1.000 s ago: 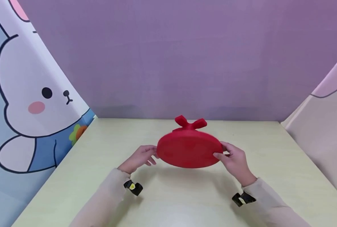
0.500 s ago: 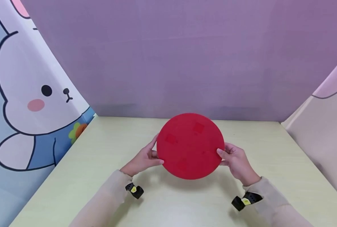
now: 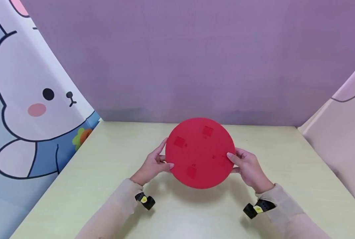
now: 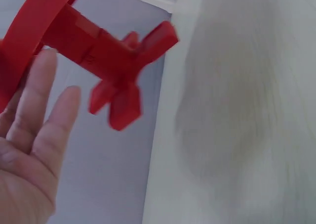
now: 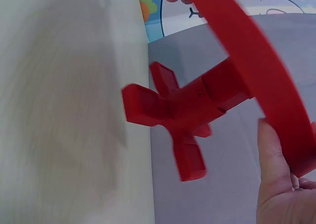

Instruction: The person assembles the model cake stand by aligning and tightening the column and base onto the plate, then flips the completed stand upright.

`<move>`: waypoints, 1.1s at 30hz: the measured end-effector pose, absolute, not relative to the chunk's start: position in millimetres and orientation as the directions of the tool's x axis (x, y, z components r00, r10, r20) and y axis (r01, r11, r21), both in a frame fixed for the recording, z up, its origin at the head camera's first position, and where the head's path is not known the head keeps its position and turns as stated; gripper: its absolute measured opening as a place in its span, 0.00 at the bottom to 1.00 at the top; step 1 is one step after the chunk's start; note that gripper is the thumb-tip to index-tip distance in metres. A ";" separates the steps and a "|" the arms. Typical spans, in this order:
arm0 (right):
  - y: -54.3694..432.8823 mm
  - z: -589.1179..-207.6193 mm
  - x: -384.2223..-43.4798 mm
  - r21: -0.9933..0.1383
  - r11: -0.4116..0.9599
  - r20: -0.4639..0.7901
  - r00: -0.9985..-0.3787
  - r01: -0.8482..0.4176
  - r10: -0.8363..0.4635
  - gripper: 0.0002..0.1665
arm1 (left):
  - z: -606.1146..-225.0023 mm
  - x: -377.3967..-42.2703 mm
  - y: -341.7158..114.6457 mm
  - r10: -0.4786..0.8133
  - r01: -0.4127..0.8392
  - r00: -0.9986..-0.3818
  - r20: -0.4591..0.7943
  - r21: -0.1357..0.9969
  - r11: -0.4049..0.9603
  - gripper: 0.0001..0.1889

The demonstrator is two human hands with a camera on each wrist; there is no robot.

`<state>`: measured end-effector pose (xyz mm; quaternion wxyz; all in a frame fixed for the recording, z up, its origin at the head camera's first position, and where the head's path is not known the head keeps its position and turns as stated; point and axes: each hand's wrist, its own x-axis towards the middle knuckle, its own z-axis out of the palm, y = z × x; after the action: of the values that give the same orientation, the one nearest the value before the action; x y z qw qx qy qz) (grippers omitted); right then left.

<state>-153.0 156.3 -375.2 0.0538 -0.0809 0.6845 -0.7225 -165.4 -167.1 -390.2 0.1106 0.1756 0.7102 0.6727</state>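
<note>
A red round pedestal table, small enough for two hands, hangs above the tabletop with its smooth disc facing me. My left hand pinches the disc's left edge, thumb on the face. On the opposite edge, my right hand pinches it the same way. The disc hides the base in the head view. From the left wrist, the short column and splayed feet show behind the disc, beside the extended fingers of my left hand. The right wrist view also shows the feet near my right hand.
The pale wooden tabletop lies below, with the shadow of the held thing on it. A purple-grey cloth wall stands at the back. Printed rabbit fabric rises on the left, and a pale panel on the right.
The red table has tilted, so its disc turned from edge-on to facing me and its feet went out of head view. My left thumb has come onto the disc's face.
</note>
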 end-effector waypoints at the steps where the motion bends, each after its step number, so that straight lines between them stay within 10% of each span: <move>1: 156.6 -374.7 -153.4 -0.998 -0.048 0.037 -0.981 -0.028 -0.192 0.31 | -390.1 -165.9 -167.0 0.403 0.083 -0.913 0.065 0.996 0.028 0.47; 33: 161.8 -374.9 -162.9 -0.995 -0.017 -0.081 -0.901 0.098 -0.426 0.50 | -375.3 -178.5 -184.5 0.562 -0.296 -0.804 -0.195 0.950 -0.094 0.43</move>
<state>-162.9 161.8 -374.9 0.1865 -0.1215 0.6759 -0.7026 -178.5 -184.5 -375.3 0.2933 0.1096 0.6058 0.7314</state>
